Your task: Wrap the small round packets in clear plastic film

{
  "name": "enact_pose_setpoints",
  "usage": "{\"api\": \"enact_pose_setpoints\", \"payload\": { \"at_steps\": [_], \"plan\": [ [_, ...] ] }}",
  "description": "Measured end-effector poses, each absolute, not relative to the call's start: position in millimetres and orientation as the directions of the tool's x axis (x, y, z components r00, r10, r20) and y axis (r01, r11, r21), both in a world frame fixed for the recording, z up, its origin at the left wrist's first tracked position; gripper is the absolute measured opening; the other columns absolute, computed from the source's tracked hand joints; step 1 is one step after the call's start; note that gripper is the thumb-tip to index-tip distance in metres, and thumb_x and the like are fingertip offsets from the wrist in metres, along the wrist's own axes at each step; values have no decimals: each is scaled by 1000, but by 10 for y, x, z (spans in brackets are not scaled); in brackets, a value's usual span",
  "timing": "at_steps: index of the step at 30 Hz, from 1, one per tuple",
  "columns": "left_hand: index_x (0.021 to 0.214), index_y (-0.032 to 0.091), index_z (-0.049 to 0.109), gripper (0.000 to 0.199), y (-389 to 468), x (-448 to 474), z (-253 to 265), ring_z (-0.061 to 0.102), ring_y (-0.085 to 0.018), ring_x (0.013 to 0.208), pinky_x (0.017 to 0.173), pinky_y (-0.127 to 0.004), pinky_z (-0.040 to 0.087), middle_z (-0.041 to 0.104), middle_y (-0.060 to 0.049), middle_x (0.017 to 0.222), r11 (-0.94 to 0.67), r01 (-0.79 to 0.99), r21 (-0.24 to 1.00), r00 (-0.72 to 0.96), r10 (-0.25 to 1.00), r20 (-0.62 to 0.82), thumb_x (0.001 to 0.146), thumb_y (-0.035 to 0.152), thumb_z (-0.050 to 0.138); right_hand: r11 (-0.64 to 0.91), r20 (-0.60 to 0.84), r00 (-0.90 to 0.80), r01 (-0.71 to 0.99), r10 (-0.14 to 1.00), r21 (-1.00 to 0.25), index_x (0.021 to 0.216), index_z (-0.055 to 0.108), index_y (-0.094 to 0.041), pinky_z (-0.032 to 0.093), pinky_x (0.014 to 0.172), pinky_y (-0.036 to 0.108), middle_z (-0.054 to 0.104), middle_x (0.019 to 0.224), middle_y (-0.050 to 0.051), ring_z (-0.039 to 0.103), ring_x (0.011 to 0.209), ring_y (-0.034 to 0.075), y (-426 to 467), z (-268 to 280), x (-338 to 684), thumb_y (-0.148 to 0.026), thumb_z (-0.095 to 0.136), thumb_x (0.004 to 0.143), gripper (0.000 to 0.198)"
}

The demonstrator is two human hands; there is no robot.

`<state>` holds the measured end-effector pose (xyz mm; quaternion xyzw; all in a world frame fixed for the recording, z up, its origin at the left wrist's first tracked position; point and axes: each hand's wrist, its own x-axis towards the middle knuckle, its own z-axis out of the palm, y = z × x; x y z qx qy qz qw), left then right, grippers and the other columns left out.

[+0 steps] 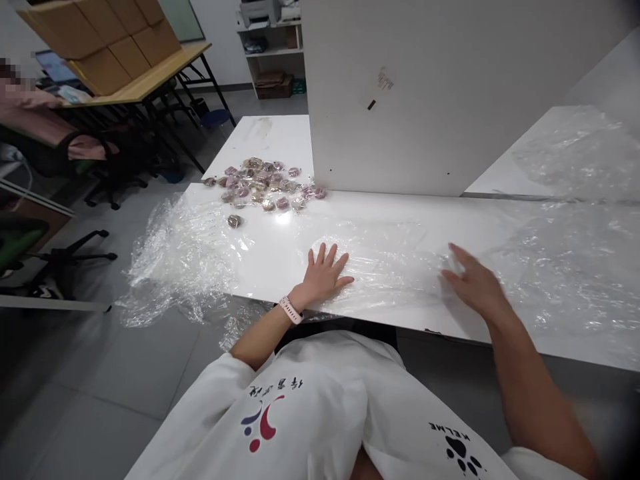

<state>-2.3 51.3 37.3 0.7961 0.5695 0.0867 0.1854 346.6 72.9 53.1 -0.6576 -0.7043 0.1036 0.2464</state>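
Note:
Clear plastic film (385, 257) lies in a wrinkled sheet over the white table (270, 257). Spread flat, my left hand (323, 275) rests on the film near the table's front edge, with a pale band on its wrist. My right hand (473, 283) is over the film to the right, slightly blurred, thumb and forefinger apart; I cannot tell whether it touches the film. Beyond my left hand sits a pile of small plastic-wrapped pieces (260, 180), purple and brownish. One brown wrapped piece (234, 221) lies apart from the pile.
A tall white panel (380, 100) stands at the table's back. More crumpled film (175, 260) hangs over the left end, and another heap (575, 267) covers the right. Cardboard boxes (110, 40) stand on a wooden table (160, 70), where a person in pink (30, 110) sits.

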Motion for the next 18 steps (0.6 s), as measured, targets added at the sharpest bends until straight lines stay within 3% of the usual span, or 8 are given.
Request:
{"api": "enact_pose_setpoints", "payload": {
  "at_steps": [2, 4, 5, 7, 9, 11, 13, 18],
  "plan": [
    [137, 30, 56, 50, 681, -177, 470, 44, -34, 139, 111, -59, 38, 54, -8, 146, -218, 846, 486, 306, 946, -107, 98, 58, 42, 13, 360, 111, 946, 926, -325, 141, 58, -16, 50, 67, 43, 52, 143, 24, 65, 100, 35, 665, 545, 3448, -43, 54, 90, 57],
    [131, 25, 59, 46, 955, -398, 629, 54, -30, 128, 105, -53, 45, 62, -10, 134, -95, 855, 510, 161, 983, -88, 103, 49, 31, 68, 443, 92, 941, 892, -333, 142, 55, -21, 52, 78, 47, 52, 146, 18, 63, 110, 34, 569, 544, 3253, -41, 48, 95, 52],
    [128, 23, 60, 42, 1128, -525, 699, 51, -31, 130, 105, -53, 44, 61, -12, 134, 22, 874, 486, -6, 999, -34, 104, 44, 33, 173, 461, 13, 917, 887, -359, 141, 55, -23, 52, 86, 48, 56, 143, 14, 62, 114, 32, 521, 519, 3105, -40, 47, 97, 48],
    [135, 23, 55, 44, 1497, -785, 775, 25, -38, 147, 112, -62, 31, 42, -14, 152, 263, 866, 426, -323, 943, 74, 97, 45, 49, 389, 436, -202, 831, 877, -398, 136, 58, -24, 49, 98, 48, 61, 137, 11, 59, 121, 29, 449, 410, 2783, -40, 44, 100, 42],
    [143, 22, 46, 62, 1811, -1014, 754, 4, -44, 150, 112, -70, 19, 22, -16, 162, 401, 798, 449, -460, 888, 24, 91, 53, 58, 473, 359, -342, 787, 869, -395, 133, 60, -23, 45, 103, 49, 58, 141, 11, 53, 128, 29, 417, 250, 2527, -40, 40, 101, 41],
    [142, 21, 46, 65, 1999, -1172, 669, 3, -47, 149, 111, -73, 14, 17, -17, 163, 447, 756, 479, -477, 877, -65, 88, 55, 60, 453, 290, -361, 807, 886, -380, 133, 60, -24, 43, 103, 50, 54, 146, 10, 50, 131, 30, 414, 103, 2400, -38, 37, 102, 41],
    [130, 22, 56, 49, 2057, -1252, 565, 19, -45, 144, 111, -71, 18, 30, -16, 157, 426, 765, 482, -444, 892, -83, 88, 47, 61, 422, 246, -350, 827, 904, -372, 135, 58, -26, 42, 103, 50, 52, 148, 7, 47, 133, 29, 427, 20, 2388, -38, 36, 103, 41],
    [93, 21, 61, 16, 1978, -1333, 377, 45, -36, 120, 97, -54, 39, 55, -14, 124, 299, 830, 471, -372, 926, 66, 80, 14, 57, 424, 216, -368, 828, 904, -367, 136, 57, -30, 39, 105, 48, 49, 151, 4, 45, 136, 27, 474, 34, 2496, -41, 37, 102, 41]
  ]
}}
